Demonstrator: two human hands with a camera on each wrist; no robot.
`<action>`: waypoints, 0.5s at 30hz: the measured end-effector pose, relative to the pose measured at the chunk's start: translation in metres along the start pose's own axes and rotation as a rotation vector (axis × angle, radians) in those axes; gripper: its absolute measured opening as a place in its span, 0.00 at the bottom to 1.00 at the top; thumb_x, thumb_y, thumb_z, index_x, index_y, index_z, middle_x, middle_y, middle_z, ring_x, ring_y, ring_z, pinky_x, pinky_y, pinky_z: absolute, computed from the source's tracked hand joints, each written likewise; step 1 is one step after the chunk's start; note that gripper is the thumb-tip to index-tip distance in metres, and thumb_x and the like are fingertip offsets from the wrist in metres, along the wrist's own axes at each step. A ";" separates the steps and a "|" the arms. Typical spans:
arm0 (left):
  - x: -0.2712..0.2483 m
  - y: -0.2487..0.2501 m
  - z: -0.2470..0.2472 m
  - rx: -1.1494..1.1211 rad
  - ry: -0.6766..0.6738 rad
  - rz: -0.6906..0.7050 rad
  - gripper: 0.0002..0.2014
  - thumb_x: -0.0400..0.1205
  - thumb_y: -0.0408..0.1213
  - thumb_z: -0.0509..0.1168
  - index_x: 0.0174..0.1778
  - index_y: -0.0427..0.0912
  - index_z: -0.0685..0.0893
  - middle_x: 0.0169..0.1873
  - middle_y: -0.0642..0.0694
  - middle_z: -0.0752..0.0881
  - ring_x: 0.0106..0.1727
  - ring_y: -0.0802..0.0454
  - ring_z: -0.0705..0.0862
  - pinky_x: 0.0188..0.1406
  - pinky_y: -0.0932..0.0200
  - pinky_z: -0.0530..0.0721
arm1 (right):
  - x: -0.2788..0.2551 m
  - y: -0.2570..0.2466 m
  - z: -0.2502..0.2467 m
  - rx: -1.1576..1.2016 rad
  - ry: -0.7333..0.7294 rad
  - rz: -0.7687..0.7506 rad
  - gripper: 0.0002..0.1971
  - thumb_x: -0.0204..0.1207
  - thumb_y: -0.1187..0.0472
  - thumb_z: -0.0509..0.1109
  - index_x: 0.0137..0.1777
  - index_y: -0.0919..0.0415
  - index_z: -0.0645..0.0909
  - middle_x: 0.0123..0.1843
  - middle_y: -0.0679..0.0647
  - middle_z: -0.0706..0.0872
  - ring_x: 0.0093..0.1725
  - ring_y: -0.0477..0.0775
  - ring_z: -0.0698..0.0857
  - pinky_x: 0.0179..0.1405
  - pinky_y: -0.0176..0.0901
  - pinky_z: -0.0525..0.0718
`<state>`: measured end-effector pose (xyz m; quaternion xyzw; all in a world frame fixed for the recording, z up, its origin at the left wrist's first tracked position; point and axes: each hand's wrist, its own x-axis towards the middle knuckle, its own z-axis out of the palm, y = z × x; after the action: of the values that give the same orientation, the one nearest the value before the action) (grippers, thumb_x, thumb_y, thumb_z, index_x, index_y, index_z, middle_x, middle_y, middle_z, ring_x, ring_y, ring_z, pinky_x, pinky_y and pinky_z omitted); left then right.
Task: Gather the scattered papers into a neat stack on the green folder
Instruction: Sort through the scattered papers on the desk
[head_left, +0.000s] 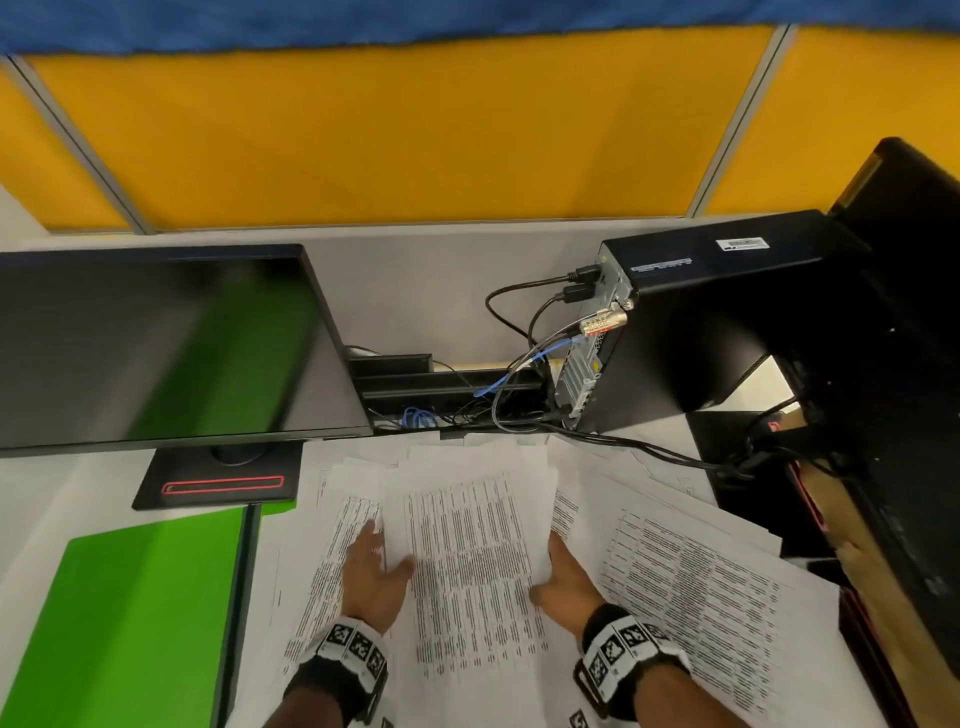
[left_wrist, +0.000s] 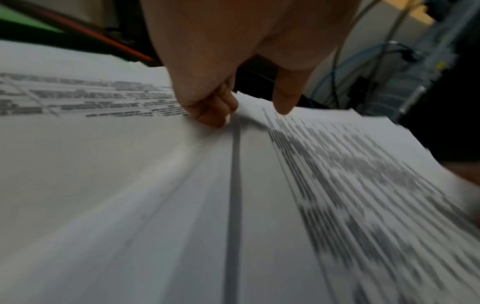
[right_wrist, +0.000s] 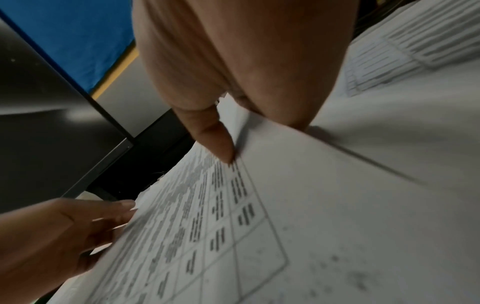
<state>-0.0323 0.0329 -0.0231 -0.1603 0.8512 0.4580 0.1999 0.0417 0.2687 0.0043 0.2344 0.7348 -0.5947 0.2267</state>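
A bundle of printed papers (head_left: 467, 545) sits in the middle of the desk, held by both hands. My left hand (head_left: 387, 551) grips its left edge, thumb on top and fingers underneath. My right hand (head_left: 545, 566) grips the right edge the same way. The left wrist view shows the left hand (left_wrist: 249, 109) at the bundle's edge (left_wrist: 337, 164). In the right wrist view my right thumb (right_wrist: 218, 139) presses the top sheet (right_wrist: 233, 216). More loose papers (head_left: 691, 587) lie fanned out underneath and to the right. The green folder (head_left: 140, 613) lies flat at the front left, with nothing on it.
A dark monitor (head_left: 156, 343) on a black base (head_left: 218, 483) stands behind the folder. A black computer tower (head_left: 701, 322) with trailing cables (head_left: 524, 374) stands at the back right. A second black screen (head_left: 904, 364) crowds the right edge. Yellow partition panels (head_left: 389, 135) close the back.
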 end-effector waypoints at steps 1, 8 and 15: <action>0.001 0.001 -0.001 0.007 -0.010 0.005 0.39 0.76 0.37 0.73 0.81 0.43 0.61 0.75 0.41 0.68 0.74 0.38 0.71 0.73 0.39 0.71 | -0.001 0.002 0.000 0.058 -0.024 0.024 0.35 0.72 0.76 0.65 0.72 0.41 0.65 0.64 0.40 0.81 0.66 0.45 0.79 0.65 0.41 0.78; -0.001 0.002 0.003 0.288 -0.034 0.141 0.39 0.76 0.51 0.69 0.81 0.45 0.61 0.77 0.45 0.65 0.77 0.42 0.62 0.76 0.45 0.58 | 0.008 -0.004 0.016 0.205 0.251 0.091 0.17 0.86 0.56 0.59 0.71 0.61 0.76 0.60 0.51 0.80 0.71 0.57 0.77 0.68 0.45 0.72; 0.011 -0.008 0.000 -0.094 -0.116 0.029 0.39 0.75 0.43 0.72 0.80 0.49 0.61 0.71 0.50 0.71 0.69 0.42 0.78 0.69 0.42 0.77 | 0.015 0.003 0.013 0.141 0.178 0.013 0.22 0.77 0.72 0.65 0.66 0.50 0.74 0.58 0.44 0.84 0.56 0.40 0.82 0.49 0.32 0.80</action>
<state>-0.0379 0.0275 -0.0341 -0.1304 0.8180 0.5089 0.2345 0.0327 0.2579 -0.0092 0.3065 0.7068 -0.6203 0.1473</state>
